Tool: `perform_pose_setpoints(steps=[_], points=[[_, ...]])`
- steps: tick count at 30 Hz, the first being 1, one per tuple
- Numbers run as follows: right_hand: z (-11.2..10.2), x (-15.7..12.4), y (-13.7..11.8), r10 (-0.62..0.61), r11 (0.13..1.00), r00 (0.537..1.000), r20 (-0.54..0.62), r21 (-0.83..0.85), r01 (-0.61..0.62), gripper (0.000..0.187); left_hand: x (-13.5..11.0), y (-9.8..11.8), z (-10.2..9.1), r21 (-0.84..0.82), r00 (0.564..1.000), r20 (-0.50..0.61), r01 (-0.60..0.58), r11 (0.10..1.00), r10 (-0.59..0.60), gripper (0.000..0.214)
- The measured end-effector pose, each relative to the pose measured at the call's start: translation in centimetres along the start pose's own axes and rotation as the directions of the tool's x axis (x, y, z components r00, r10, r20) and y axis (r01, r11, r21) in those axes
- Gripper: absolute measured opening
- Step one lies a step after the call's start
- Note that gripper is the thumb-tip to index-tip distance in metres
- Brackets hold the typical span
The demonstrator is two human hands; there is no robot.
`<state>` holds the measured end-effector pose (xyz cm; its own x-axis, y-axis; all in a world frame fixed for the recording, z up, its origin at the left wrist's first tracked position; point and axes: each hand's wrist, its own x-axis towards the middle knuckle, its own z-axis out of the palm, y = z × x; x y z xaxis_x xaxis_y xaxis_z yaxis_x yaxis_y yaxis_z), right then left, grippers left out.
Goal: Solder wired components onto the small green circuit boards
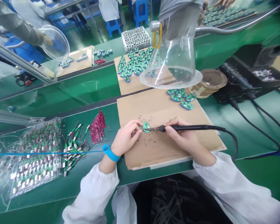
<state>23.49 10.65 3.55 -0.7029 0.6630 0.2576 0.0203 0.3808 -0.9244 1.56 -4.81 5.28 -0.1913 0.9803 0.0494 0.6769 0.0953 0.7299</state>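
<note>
My right hand (pixel 183 135) is closed around the black handle of a soldering iron (pixel 175 128), its tip pointing left. The tip meets a small green circuit board (pixel 146 126) on the cardboard sheet (pixel 135 155). At the board's left edge, my left hand (pixel 128 137) has its fingers pinched together; what they hold, perhaps something thin, is too small to make out. A blue wrist strap (pixel 112 154) circles the left wrist. Dark specks lie scattered around the board.
Red wires (pixel 98 127) and wired metal-ended parts (pixel 74 152) lie left, beside a packed tray (pixel 37 158). More boards (pixel 180 98) sit behind my right hand. A clear fume hood (pixel 172 71) hangs overhead. A round tub (pixel 211 82) and black soldering station (pixel 242 74) stand at right.
</note>
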Motion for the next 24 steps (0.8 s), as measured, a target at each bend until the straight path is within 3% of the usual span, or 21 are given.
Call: perform_pose_setpoints(steps=[6,11,15,17,19,22,24], points=[[0.2,0.0,-0.2,0.073,0.993,0.98,-0.187,0.104,-0.055,0.014,0.0,-0.2,0.3,-0.014,1.0,-0.016,0.011,1.0,-0.011,0.017],[0.3,1.3,-1.5,0.091,0.982,0.976,-0.198,0.178,-0.056,0.015,0.1,-0.2,0.3,-0.019,1.0,-0.025,0.01,1.0,-0.01,0.018],[1.6,3.1,-1.7,0.03,0.999,0.999,-0.042,0.025,-0.029,0.017,0.3,-0.2,0.5,-0.055,0.998,-0.053,-0.023,0.998,0.02,0.017],[2.6,3.6,-1.0,-0.074,0.993,0.992,0.098,-0.083,0.082,0.021,0.4,-0.4,0.6,-0.058,0.995,-0.097,-0.033,0.998,0.027,0.013],[3.4,3.7,-0.3,-0.187,0.965,0.948,0.256,-0.135,0.226,0.03,0.3,-1.0,0.2,-0.025,0.987,-0.158,-0.016,1.0,0.012,0.008],[3.8,3.3,0.4,-0.211,0.933,0.882,0.421,-0.183,0.311,0.036,-0.6,-3.2,-2.3,0.071,0.953,-0.296,0.091,0.993,-0.066,0.016],[3.6,3.1,0.4,-0.192,0.917,0.87,0.453,-0.234,0.324,0.033,-2.1,-5.2,-5.3,0.158,0.883,-0.448,0.233,0.96,-0.14,0.015]])
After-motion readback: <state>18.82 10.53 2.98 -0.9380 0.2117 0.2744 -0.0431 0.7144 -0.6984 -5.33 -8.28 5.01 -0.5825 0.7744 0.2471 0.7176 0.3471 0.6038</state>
